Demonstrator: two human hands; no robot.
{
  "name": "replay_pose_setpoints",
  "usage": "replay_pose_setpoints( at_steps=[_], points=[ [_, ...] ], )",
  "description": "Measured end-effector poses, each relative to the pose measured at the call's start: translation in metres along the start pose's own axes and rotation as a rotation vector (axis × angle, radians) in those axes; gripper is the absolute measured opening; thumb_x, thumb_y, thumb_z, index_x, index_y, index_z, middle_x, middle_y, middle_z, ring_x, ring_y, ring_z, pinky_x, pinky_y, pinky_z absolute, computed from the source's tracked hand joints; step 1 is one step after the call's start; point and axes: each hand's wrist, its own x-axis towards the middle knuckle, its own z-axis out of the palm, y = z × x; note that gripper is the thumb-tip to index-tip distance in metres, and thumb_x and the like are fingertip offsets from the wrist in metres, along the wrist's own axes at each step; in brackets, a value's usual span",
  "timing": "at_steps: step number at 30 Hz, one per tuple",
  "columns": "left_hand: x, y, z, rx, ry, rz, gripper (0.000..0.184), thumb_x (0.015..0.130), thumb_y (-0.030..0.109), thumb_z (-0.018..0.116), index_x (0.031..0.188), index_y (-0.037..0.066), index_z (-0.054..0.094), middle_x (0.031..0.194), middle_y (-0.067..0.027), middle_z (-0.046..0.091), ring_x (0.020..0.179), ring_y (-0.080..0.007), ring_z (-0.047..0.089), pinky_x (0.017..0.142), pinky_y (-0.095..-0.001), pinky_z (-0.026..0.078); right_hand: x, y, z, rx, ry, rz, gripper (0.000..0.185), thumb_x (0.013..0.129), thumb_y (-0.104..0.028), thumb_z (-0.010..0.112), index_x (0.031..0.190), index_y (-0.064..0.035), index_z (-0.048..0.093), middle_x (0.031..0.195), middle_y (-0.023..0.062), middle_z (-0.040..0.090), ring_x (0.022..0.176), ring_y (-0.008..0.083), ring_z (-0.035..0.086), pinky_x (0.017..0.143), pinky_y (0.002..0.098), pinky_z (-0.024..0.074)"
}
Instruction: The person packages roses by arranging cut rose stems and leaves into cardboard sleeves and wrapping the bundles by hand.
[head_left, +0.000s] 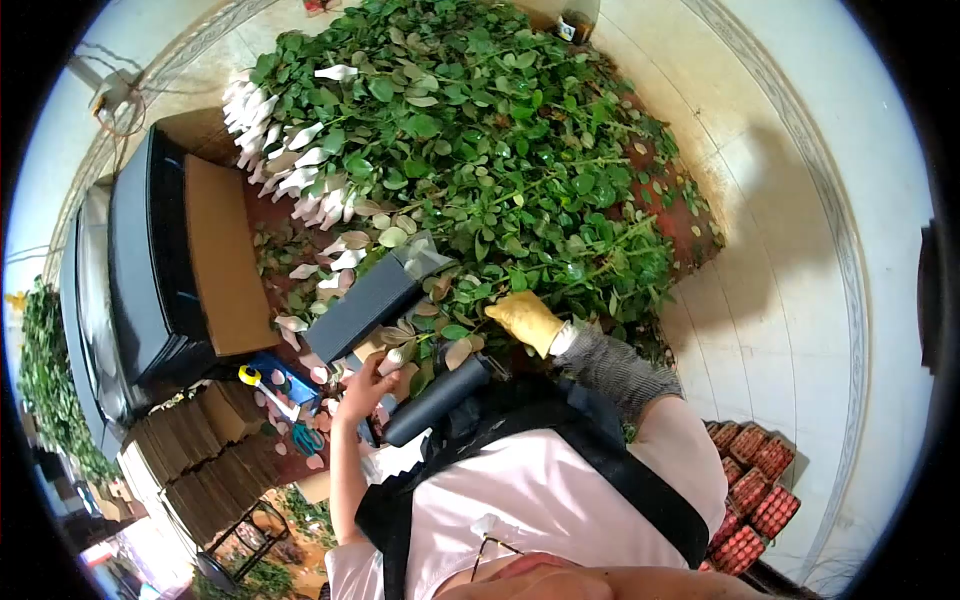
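My left hand (368,388) is bare, its fingers closed around a pale flower bud (394,358) low over the table. My right hand (527,322) wears a yellow glove, with a grey knitted sleeve on the forearm. It is closed at the near edge of a big heap of leafy green stems (500,150); what it grips is hidden. Between my hands and the heap lies a long dark grey box (365,308), set at a slant. A black roll-shaped object (435,402) is close to my body, right of the left hand.
White-covered flower heads (300,180) stick out along the heap's left side. Large dark cartons (160,260) stand at left, above stacked cardboard (205,450). Teal scissors (307,438) and a yellow-and-white tool (268,390) lie beside a blue item (285,378). Pink bundles (750,490) are stacked at right.
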Motion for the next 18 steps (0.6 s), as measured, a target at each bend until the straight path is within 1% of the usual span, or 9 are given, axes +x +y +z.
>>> replay_pose_setpoints(
  at_steps=[1,3,5,7,11,13,14,17,18],
  points=[
    [-0.014,0.045,0.01,0.183,0.144,-0.039,0.055,0.092,0.033,0.07,0.136,0.006,0.052,0.112,-0.0159,0.069,0.097,-0.0264,0.069,0.082,-0.038,0.054,0.008,-0.005,-0.014,0.001,-0.009,-0.011,0.01,0.085,-0.021,0.066,0.091,-0.0131,0.064,0.068,0.0079,0.061,0.067,0.0298,0.064,0.059,0.0457,0.0472],
    [0.005,0.01,0.018,0.348,0.278,0.123,0.055,0.086,0.024,0.074,0.132,0.002,0.054,0.102,-0.0181,0.072,0.088,-0.0288,0.07,0.08,-0.0377,0.053,0.027,-0.038,-0.073,-0.269,-0.425,-0.063,0.019,0.091,-0.023,0.06,0.105,-0.0111,0.064,0.079,0.0111,0.065,0.076,0.0317,0.065,0.068,0.0456,0.0525],
    [0.003,0.03,0.02,0.345,0.274,0.032,0.05,0.084,0.019,0.075,0.126,0.0,0.058,0.112,-0.0215,0.07,0.099,-0.0329,0.069,0.086,-0.0384,0.052,0.057,-0.036,-0.114,-0.013,-0.51,-0.081,0.041,0.087,-0.033,0.063,0.119,-0.0076,0.059,0.099,0.0143,0.069,0.091,0.0338,0.066,0.082,0.0458,0.0535],
    [0.002,0.028,0.019,0.232,0.264,0.167,0.048,0.084,0.02,0.074,0.125,0.0,0.06,0.112,-0.0215,0.069,0.104,-0.0307,0.068,0.09,-0.0369,0.05,0.092,-0.026,-0.129,0.026,-0.18,-0.108,0.035,0.09,-0.028,0.064,0.121,-0.011,0.061,0.1,0.0133,0.069,0.091,0.0316,0.066,0.084,0.0446,0.0535],
    [-0.017,0.033,0.013,0.084,0.212,-0.007,0.041,0.089,0.021,0.066,0.12,-0.005,0.061,0.108,-0.0219,0.069,0.101,-0.0265,0.067,0.089,-0.0349,0.049,0.154,0.022,-0.095,-0.265,0.237,-0.041,0.034,0.088,-0.023,0.067,0.119,-0.0093,0.063,0.105,0.0128,0.07,0.099,0.0322,0.065,0.091,0.0446,0.0504],
    [-0.017,0.011,0.014,0.078,0.208,0.001,0.042,0.093,0.022,0.063,0.125,-0.005,0.059,0.107,-0.0207,0.07,0.1,-0.0243,0.066,0.09,-0.0345,0.049,0.161,0.072,-0.049,-0.455,0.216,-0.085,0.034,0.086,-0.021,0.068,0.118,-0.008,0.065,0.105,0.013,0.07,0.101,0.0333,0.065,0.094,0.0454,0.0491],
    [-0.023,0.018,0.015,0.006,0.222,-0.008,0.042,0.094,0.021,0.063,0.127,-0.004,0.057,0.11,-0.0205,0.069,0.103,-0.0245,0.065,0.092,-0.0345,0.048,0.167,0.065,-0.054,-0.337,0.158,0.009,0.032,0.086,-0.021,0.069,0.115,-0.007,0.066,0.107,0.0136,0.07,0.102,0.0322,0.064,0.093,0.0453,0.0496],
    [-0.02,0.016,0.029,0.043,0.368,0.192,0.042,0.094,0.019,0.066,0.131,0.002,0.057,0.122,-0.0172,0.066,0.115,-0.0261,0.062,0.1,-0.0333,0.045,0.161,0.032,-0.094,-0.284,0.276,0.063,0.028,0.083,-0.016,0.071,0.109,-0.0076,0.067,0.085,0.0115,0.07,0.08,0.0316,0.066,0.078,0.0431,0.0529],
    [-0.022,0.016,0.03,0.027,0.335,0.144,0.04,0.093,0.018,0.067,0.129,0.003,0.059,0.122,-0.0173,0.066,0.114,-0.0264,0.063,0.099,-0.0335,0.045,0.154,0.021,-0.106,-0.299,0.437,-0.046,0.028,0.079,-0.014,0.075,0.105,-0.0085,0.068,0.075,0.0101,0.067,0.07,0.0293,0.064,0.072,0.0424,0.0523]
  ],
)
